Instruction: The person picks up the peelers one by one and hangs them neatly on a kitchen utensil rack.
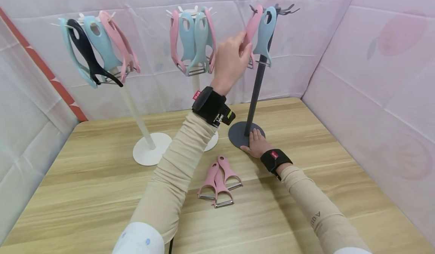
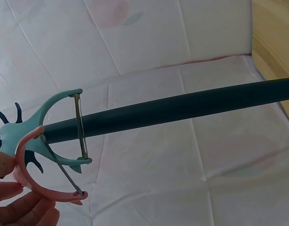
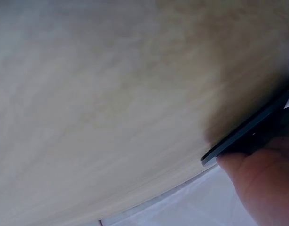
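My left hand [image 1: 232,59] pinches the handle of a pink peeler [image 1: 253,24] at the top of the dark grey stand [image 1: 257,88]. Whether the peeler's hole is on a hook cannot be made out. Beside it a light blue peeler [image 1: 266,31] hangs from the same stand. In the left wrist view, thumb and fingers close on the pink peeler [image 2: 23,176] below its blade, overlapping the blue one [image 2: 41,117]. Low down, my right hand [image 1: 259,144] rests with fingers extended on the stand's round base [image 1: 236,133]; the right wrist view shows it at the base's edge [image 3: 248,127].
Three pink peelers [image 1: 219,178] lie overlapping on the wooden table [image 1: 102,193]. A white stand [image 1: 136,114] at the left carries blue, black and pink peelers. The middle white stand [image 1: 195,82], partly behind my left arm, bears pink and blue ones. Fabric walls [image 1: 374,57] enclose the table.
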Demonstrator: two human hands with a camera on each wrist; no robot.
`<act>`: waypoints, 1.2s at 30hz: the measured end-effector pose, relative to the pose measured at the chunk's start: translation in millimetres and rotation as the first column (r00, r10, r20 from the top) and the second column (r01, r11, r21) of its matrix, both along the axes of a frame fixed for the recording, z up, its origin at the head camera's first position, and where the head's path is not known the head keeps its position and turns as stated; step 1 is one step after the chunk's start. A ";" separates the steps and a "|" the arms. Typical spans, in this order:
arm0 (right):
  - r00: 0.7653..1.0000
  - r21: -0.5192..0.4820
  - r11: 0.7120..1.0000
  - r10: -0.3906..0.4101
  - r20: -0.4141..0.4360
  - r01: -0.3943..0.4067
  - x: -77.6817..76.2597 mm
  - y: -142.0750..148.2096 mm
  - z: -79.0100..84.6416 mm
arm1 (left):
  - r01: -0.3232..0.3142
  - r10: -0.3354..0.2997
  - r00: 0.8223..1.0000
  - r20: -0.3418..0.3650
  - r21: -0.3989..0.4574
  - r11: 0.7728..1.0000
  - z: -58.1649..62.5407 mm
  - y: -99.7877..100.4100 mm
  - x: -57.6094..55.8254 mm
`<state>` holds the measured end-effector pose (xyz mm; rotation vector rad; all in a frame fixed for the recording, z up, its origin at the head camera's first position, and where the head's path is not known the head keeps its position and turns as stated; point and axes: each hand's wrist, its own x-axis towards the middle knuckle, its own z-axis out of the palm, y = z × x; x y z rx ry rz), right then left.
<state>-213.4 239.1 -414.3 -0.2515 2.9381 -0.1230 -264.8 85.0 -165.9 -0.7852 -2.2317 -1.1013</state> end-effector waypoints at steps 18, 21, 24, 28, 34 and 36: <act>0.999 0.008 0.999 0.042 -0.028 -0.042 -6.0 3.9 -6.3 | 0.114 -0.113 0.993 0.029 -0.040 0.993 -56.1 -24.6 10.2; 0.999 0.013 0.999 0.044 -0.015 -0.044 -6.4 5.5 -6.3 | 0.128 -0.121 0.990 0.073 -0.092 0.988 -74.4 -33.3 12.9; 0.999 0.002 0.999 0.041 -0.005 -0.041 -7.6 8.2 -8.3 | 0.123 -0.111 0.990 0.085 -0.139 0.983 -92.8 -41.6 16.2; 0.999 -0.030 0.998 0.053 -0.007 -0.053 -15.1 16.1 -19.2 | 0.120 -0.095 0.989 0.116 -0.235 0.964 -118.5 -53.2 21.9; 0.996 -0.040 0.996 0.082 -0.019 -0.082 -24.2 26.0 -32.4 | 0.150 -0.063 0.970 0.236 -0.370 0.917 -153.3 -68.5 31.2; 0.998 -0.043 0.997 0.062 0.012 -0.061 -17.0 18.1 -16.4 | 0.146 -0.028 0.960 0.279 -0.410 0.900 -162.8 -73.1 35.2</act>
